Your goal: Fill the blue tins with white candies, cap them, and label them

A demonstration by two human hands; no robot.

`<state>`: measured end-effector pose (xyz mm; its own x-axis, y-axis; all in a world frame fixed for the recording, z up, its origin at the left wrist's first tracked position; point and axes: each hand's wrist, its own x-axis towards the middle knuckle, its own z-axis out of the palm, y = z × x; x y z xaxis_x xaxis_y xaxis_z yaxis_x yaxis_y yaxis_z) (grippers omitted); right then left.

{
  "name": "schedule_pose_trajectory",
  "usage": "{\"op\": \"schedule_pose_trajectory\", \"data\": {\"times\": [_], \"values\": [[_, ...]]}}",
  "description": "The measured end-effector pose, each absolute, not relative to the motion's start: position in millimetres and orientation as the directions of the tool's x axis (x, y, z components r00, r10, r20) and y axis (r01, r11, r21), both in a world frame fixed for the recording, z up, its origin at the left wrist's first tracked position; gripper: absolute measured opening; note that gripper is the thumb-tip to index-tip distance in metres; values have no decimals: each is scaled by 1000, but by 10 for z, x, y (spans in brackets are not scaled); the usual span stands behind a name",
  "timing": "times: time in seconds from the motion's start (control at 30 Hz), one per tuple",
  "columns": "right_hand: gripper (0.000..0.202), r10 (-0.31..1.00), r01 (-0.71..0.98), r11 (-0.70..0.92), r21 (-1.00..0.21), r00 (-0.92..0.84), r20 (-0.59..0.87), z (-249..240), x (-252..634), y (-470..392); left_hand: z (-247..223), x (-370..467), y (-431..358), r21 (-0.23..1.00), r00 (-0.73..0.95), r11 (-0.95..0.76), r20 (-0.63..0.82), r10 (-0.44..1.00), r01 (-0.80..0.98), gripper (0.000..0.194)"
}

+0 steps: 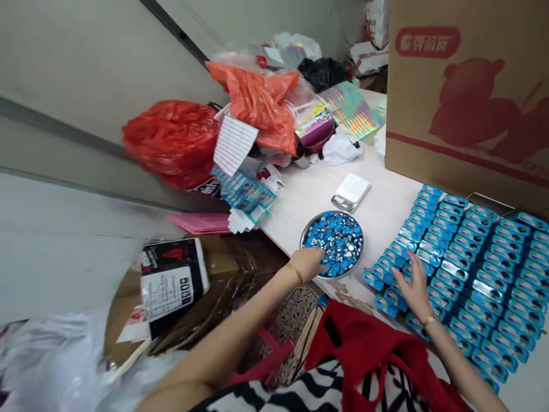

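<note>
A carton stands at the person's one o'clock; rows of blue packs at two; a bowl of blue-and-silver discs at twelve, scale just beyond. Right hand, over packs, has fingers spread; left hand, in the bowl, curls, grip unclear.

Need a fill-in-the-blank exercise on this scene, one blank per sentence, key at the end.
The left hand is in the round bowl, among small pieces colored silver and ____.
The blue packs lie to the person's ____ of the bowl.
The top plate of the scale is ____.
The large cardboard box carries a bear-shaped print in ____.

Missing words: blue; right; white; red.
</note>
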<state>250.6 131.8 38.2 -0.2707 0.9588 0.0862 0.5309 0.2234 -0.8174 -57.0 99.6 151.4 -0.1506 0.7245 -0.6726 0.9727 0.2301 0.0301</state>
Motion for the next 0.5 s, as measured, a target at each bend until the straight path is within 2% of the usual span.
{"op": "schedule_pose_trajectory", "data": {"times": [0.07, 0.13, 0.2, 0.27, 0.4, 0.5], "values": [[70, 873, 490, 367, -790, -475, 110, 399, 2048, 1454, 1277, -523, 668, 79, -233, 346, -600, 765, 935, 23], [78, 770, 460, 486, -743, -627, 116, 367, 1578, 1625, 981, -341, 385, 243, -227, 416, -554, 801, 876, 25], [85, 703, 476, 563, -676, -705, 89, 299, 1145, 1808, 712, -149, 130, 411, -191, 452, -536, 822, 792, 24], [89, 669, 521, 619, -588, -742, 46, 220, 776, 1962, 511, -31, -85, 519, -199, 481, -506, 839, 706, 23], [88, 630, 583, 692, -426, -776, -38, 87, 279, 2061, 296, -65, -356, 602, -265, 512, -454, 851, 613, 23], [83, 610, 586, 725, -362, -790, -56, 23, 120, 1981, 207, -188, -424, 634, -264, 510, -447, 855, 581, 21]]}}
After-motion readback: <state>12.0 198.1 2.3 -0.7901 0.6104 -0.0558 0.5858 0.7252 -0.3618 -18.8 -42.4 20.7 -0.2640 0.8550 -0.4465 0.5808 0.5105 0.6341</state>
